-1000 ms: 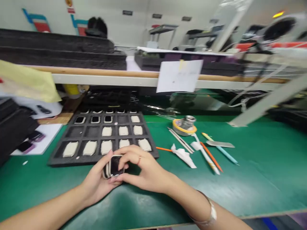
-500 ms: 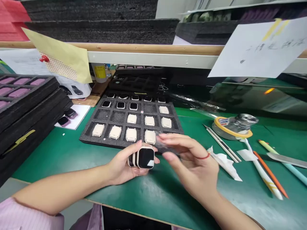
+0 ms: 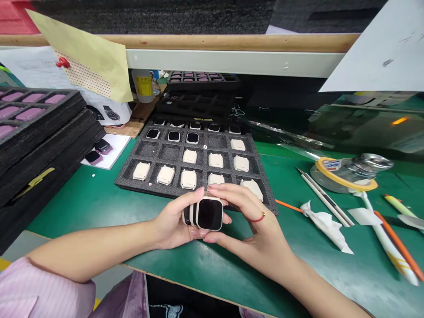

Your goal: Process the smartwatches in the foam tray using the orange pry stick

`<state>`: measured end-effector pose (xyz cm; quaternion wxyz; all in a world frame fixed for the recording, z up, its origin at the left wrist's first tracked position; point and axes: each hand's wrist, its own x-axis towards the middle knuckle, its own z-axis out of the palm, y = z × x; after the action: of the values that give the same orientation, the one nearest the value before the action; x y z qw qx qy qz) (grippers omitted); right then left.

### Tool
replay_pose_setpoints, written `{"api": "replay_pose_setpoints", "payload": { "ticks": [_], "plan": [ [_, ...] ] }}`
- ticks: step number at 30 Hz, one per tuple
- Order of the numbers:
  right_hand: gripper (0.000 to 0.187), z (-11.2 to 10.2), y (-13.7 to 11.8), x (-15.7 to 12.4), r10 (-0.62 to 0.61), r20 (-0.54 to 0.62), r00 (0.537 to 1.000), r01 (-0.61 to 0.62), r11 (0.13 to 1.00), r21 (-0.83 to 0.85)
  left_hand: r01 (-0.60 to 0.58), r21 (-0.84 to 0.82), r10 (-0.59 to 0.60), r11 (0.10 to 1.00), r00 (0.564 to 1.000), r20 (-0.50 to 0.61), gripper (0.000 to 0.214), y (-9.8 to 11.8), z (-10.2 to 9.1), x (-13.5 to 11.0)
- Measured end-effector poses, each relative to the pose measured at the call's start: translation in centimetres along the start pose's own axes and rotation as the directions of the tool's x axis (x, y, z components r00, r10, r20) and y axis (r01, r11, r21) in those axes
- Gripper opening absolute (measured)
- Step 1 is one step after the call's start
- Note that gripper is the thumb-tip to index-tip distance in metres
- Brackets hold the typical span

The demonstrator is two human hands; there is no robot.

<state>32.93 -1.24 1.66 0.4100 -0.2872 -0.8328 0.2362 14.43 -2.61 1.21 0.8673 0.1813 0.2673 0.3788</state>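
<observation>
Square watch bodies (image 3: 207, 213) sit stacked between the left hand (image 3: 174, 219) and right hand (image 3: 247, 225), pinched in their closed grip.

Crumpled tissue (image 3: 324, 225), tape roll (image 3: 344, 176), stacked foam trays (image 3: 43, 145)

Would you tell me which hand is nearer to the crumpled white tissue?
Right: the right hand is left of the crumpled white tissue; the left hand is farther left, past the watch stack.

A wood-edged shelf (image 3: 232, 43) runs above the green workbench (image 3: 79, 212)
</observation>
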Motion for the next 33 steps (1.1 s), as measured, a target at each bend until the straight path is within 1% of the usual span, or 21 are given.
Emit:
{"api": "replay_pose_setpoints", "payload": {
  "ticks": [6, 15, 22, 28, 33],
  "plan": [
    [0.059, -0.02, -0.04, 0.02, -0.003, 0.014, 1.000, 0.003, 1.000, 0.012, 0.011, 0.006, -0.012, 1.000, 1.000, 0.023, 0.043, 0.10, -0.15, 0.00],
    [0.060, -0.04, 0.12, -0.23, 0.004, 0.039, 0.999, -0.004, 1.000, -0.003, 0.018, 0.002, -0.018, 1.000, 1.000, 0.020, 0.043, 0.18, 0.08, 0.07],
    [0.058, -0.05, 0.20, -0.24, -0.004, 0.049, 0.999, 0.005, 1.000, -0.013, 0.029, -0.027, -0.028, 0.999, 0.999, 0.041, 0.044, 0.04, -0.28, 0.12],
    [0.053, 0.00, 0.18, -0.20, -0.029, 0.049, 0.998, 0.029, 1.000, 0.002, 0.046, -0.063, -0.039, 0.997, 0.995, 0.095, 0.044, -0.15, -0.62, 0.10],
    [0.054, 0.03, -0.27, -0.26, -0.038, 0.038, 0.999, 0.037, 0.999, 0.014, 0.029, -0.034, -0.026, 0.999, 0.995, 0.095, 0.042, -0.31, -0.73, 0.16]
  ]
}}
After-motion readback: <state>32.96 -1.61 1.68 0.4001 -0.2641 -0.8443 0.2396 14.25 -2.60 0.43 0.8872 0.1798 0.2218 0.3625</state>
